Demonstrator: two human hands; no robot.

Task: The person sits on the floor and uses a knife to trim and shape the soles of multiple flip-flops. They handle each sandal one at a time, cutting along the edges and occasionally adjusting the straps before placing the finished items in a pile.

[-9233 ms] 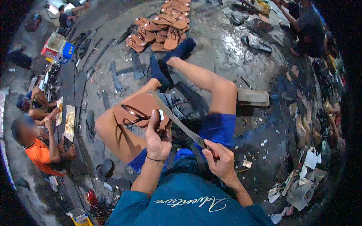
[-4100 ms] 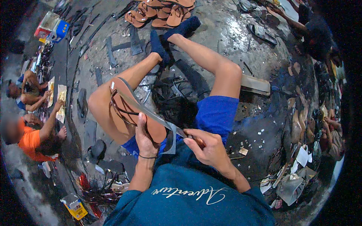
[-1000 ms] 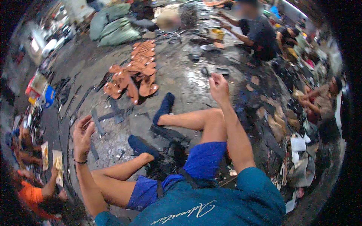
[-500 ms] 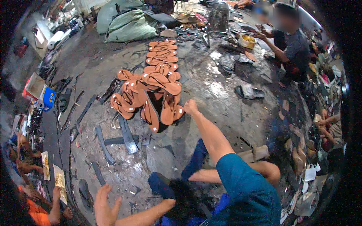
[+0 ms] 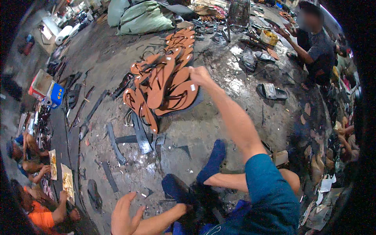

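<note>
A heap of tan flip-flops (image 5: 158, 84) with dark straps and small white tags lies on the floor ahead of me. Behind it, more of them overlap in a row (image 5: 184, 39) running away from me. At the heap's right edge my right hand (image 5: 200, 75) is closed, its fingertips pinching the end of a tan flip-flop (image 5: 181, 78). Just below that hand, another flip-flop (image 5: 182, 97) lies tilted across the front of the heap. Low at the left, my left hand (image 5: 126, 215) hangs empty over the floor, fingers apart.
Dark strips (image 5: 141, 135) and scraps litter the floor before my feet. A black slide sandal (image 5: 272, 92) lies to the right. A person (image 5: 313, 51) works at the far right, others sit at left. Green sacks (image 5: 147, 17) and a fan (image 5: 239, 15) stand behind.
My right hand has moved up along the heap's right edge. Flip-flops there have shifted and now lie at a different slant. The whole view has tilted somewhat.
</note>
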